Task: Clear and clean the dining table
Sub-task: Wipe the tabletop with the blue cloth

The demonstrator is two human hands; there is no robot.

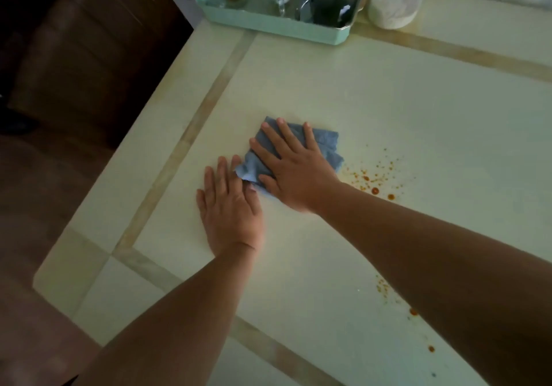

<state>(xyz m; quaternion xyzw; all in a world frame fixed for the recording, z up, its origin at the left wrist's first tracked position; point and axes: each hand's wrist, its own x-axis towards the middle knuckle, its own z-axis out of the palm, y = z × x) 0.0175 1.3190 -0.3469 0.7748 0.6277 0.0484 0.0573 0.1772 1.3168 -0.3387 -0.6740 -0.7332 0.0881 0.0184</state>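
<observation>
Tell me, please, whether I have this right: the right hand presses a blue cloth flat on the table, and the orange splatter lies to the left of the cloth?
Not quite. The head view shows the right hand pressing the blue cloth flat on the table, but the orange splatter lies to the right of the cloth, not the left.

Dim, soft and slightly blurred, with wide-angle bending at the edges.
</observation>
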